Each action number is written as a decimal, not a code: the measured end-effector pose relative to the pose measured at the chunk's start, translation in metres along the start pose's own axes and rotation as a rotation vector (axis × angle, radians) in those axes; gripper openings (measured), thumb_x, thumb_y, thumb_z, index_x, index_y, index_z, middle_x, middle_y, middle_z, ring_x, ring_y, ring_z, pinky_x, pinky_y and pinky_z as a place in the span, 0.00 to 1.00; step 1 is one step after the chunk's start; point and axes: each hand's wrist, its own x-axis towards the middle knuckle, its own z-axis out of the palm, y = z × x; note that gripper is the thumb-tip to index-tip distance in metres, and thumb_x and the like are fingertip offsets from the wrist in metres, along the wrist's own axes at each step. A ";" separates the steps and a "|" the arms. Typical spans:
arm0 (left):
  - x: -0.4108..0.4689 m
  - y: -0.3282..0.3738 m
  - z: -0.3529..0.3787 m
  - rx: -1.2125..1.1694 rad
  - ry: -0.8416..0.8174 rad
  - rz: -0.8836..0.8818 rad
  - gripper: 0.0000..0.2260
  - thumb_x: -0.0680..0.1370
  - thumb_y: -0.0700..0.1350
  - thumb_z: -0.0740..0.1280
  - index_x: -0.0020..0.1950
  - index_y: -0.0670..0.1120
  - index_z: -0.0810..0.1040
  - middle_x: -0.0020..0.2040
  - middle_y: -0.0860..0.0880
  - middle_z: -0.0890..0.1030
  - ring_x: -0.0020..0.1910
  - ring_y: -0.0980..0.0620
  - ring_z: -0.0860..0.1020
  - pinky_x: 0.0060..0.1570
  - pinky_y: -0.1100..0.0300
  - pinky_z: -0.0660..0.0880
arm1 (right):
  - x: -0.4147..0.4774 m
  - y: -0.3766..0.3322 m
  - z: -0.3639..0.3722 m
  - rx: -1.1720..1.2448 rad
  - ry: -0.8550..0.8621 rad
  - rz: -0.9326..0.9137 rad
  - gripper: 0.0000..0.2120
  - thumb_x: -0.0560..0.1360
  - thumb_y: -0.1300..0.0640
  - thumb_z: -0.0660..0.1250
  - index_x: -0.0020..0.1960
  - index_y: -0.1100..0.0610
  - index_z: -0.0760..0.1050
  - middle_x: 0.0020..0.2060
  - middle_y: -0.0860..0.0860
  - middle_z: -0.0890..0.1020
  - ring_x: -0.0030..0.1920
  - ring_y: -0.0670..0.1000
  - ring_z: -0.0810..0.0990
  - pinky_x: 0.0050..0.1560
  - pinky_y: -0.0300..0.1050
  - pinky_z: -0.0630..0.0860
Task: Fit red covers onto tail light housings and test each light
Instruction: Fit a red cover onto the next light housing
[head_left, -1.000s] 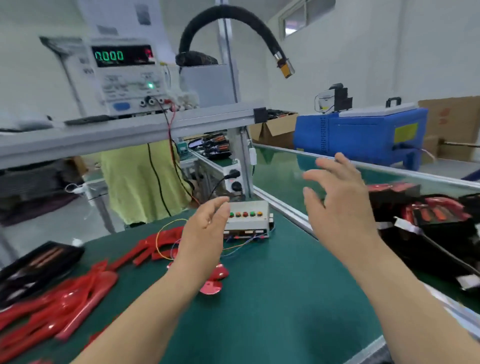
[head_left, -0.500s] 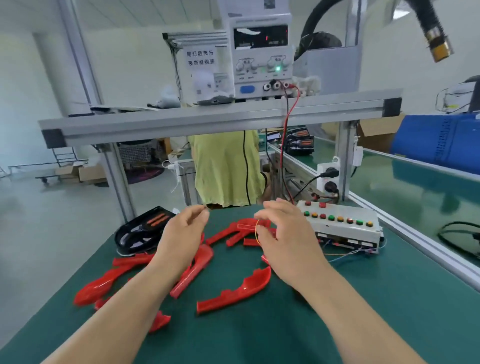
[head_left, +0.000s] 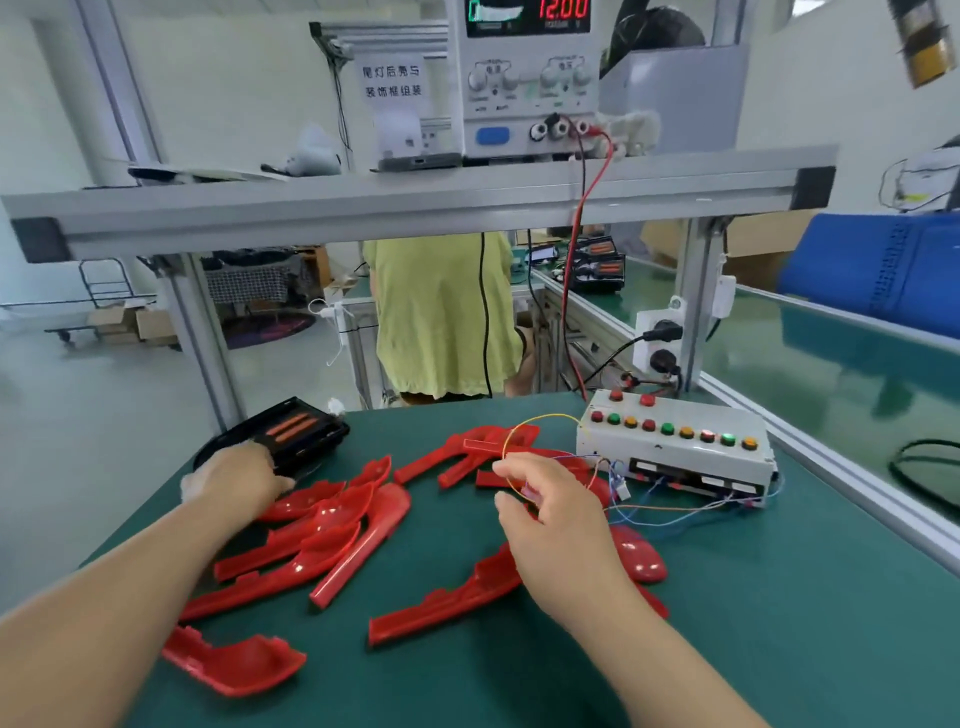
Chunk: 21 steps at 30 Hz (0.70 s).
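Green-matted counter (head_left: 779, 623) under an aluminium frame shelf (head_left: 415, 202), factory floor beyond. Far left: black tail light housing (head_left: 306, 434) with two orange strips, lying at the counter's back-left edge. Left hand (head_left: 234, 480) resting on the housing's near end, fingers curled down over it; blurred, so a firm grip cannot be told. Just right of that hand: heap of red covers (head_left: 332, 530), overlapping one another; one more red cover (head_left: 234, 662) alone near the front edge. Centre: another cover (head_left: 447, 597) partly under the right wrist, more behind. Right hand (head_left: 550, 514) half closed, thumb and forefinger pinching thin coloured wires (head_left: 540, 421) that loop up and back to a white test box (head_left: 675, 457) with rows of red, green and yellow buttons. Above on the shelf: power supply (head_left: 524, 78) reading 12.00, red lead (head_left: 576, 260) hanging toward the box. Behind the counter: person in a yellow-green shirt (head_left: 441, 317).
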 end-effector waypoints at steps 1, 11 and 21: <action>0.004 -0.001 -0.001 0.021 -0.008 0.023 0.11 0.74 0.56 0.72 0.46 0.49 0.79 0.46 0.48 0.80 0.50 0.46 0.79 0.55 0.49 0.77 | 0.001 0.001 0.000 0.016 0.009 0.007 0.13 0.78 0.60 0.65 0.60 0.48 0.78 0.52 0.30 0.73 0.62 0.40 0.72 0.69 0.39 0.67; 0.005 -0.001 -0.003 0.183 -0.032 0.230 0.05 0.70 0.43 0.70 0.40 0.50 0.75 0.38 0.51 0.78 0.37 0.51 0.77 0.35 0.59 0.74 | 0.000 0.001 0.004 0.013 -0.004 -0.020 0.11 0.78 0.59 0.65 0.58 0.49 0.79 0.52 0.30 0.71 0.59 0.34 0.69 0.62 0.28 0.63; 0.003 -0.008 0.000 0.054 0.201 0.266 0.07 0.74 0.43 0.68 0.51 0.48 0.81 0.48 0.46 0.80 0.43 0.45 0.79 0.42 0.54 0.77 | -0.001 0.001 0.006 0.013 -0.027 -0.019 0.11 0.78 0.58 0.64 0.57 0.49 0.80 0.54 0.34 0.73 0.61 0.36 0.70 0.65 0.35 0.66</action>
